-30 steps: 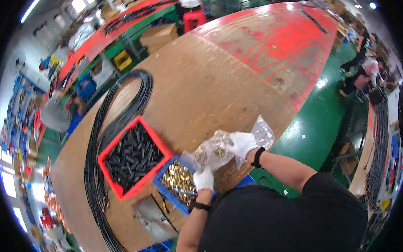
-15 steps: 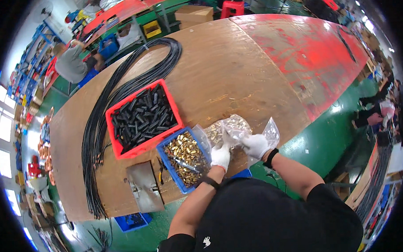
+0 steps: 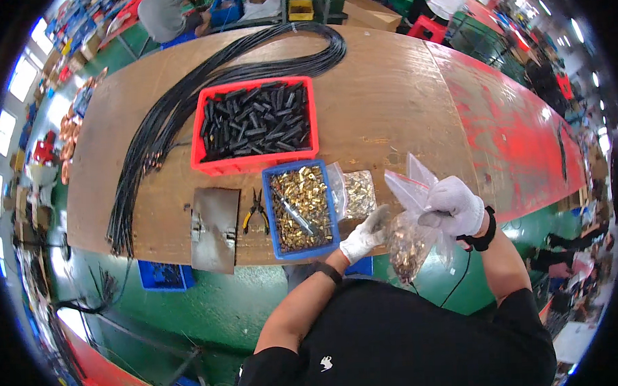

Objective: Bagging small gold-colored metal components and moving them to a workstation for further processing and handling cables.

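Note:
A clear zip bag of small brass-coloured parts (image 3: 408, 251) hangs at the table's front edge, and my right hand (image 3: 452, 207), in a white glove, is closed on its upper part. Beside its left side is my gloved left hand (image 3: 365, 239), fingers stretched out and holding nothing; whether they touch the bag I cannot tell. Just beyond that hand a second clear bag of brass parts (image 3: 358, 191) lies flat on the table. To its left a blue bin (image 3: 278, 251) holds loose brass fittings, with a pen-like tube (image 3: 297, 217) lying on them.
A red bin (image 3: 253, 163) of short black pieces stands behind the blue one. Yellow-handled pliers (image 3: 255, 212) and a metal plate (image 3: 214, 230) lie to the left. A long bundle of black cables (image 3: 163, 123) curves across the wooden table (image 3: 387, 88). People sit at tables beyond.
My right hand has lifted one bag of brass parts up and rightward, off the bag that stays on the table. My left hand has let go, and the view has shifted.

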